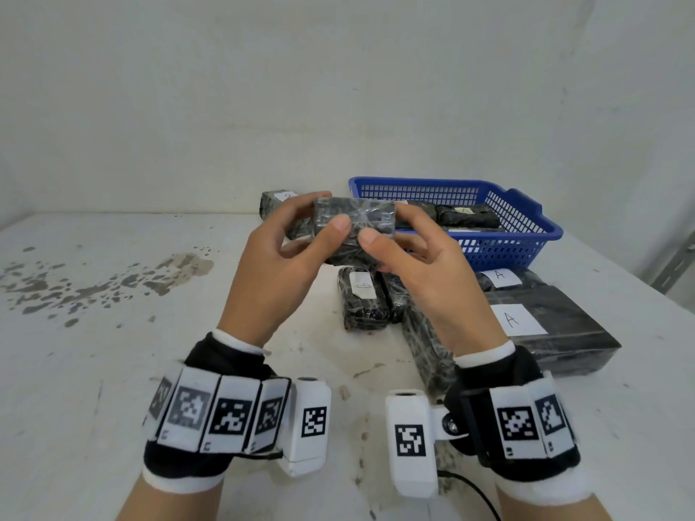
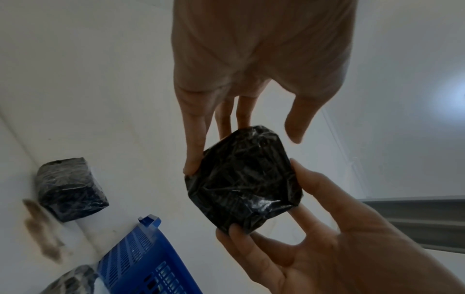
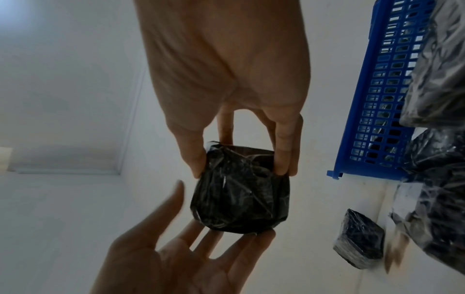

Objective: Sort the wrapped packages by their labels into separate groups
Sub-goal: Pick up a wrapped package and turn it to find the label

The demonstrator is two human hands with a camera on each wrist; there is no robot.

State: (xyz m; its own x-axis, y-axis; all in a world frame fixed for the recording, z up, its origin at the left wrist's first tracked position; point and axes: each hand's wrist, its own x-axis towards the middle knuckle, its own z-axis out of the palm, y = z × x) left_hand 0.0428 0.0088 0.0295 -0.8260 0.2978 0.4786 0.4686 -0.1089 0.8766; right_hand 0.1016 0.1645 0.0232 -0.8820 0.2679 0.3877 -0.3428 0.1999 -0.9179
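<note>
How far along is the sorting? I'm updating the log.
Partly done: two A-labelled packages sit grouped right of the hands. Both hands, left hand and right hand, hold one package, no label visible. More remain in the blue basket.

We seem to be in a bare workroom or storeroom: plain whitewashed walls (image 1: 338,88), a stained, scuffed white bench (image 1: 113,295), a blue plastic basket (image 1: 519,220) and black wrapped packages (image 1: 553,325) with handwritten labels.
</note>
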